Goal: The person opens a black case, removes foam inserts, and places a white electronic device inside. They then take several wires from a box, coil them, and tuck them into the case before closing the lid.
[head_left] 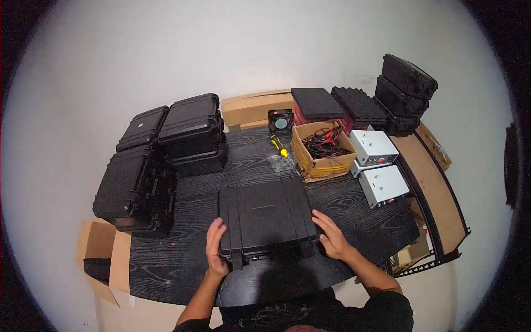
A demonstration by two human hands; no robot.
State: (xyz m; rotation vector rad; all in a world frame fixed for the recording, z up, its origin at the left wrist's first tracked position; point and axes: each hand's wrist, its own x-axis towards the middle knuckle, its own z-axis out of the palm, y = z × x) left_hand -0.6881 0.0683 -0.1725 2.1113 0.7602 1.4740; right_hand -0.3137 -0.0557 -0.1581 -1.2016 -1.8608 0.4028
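A closed black hard case point(268, 213) with ribs on its lid lies flat on the dark wood-grain table point(193, 260), latches toward me. At its left side is my left hand point(215, 246), open, with fingers stretched up along the edge near the front corner. My right hand point(332, 238) is beside the right edge, also open, its fingers extended and pointing toward the case. Neither hand is wrapped round anything. A dark shadow falls across the case's front and the table before it.
Stacked black cases point(191, 130) stand on the left, more point(406, 88) at the back right. Beyond my case are a yellow-black screwdriver point(279, 146), a fan point(281, 120) and a cardboard box of cables point(323, 146). White metal boxes point(384, 185) sit right; an open carton point(102, 260) is below left.
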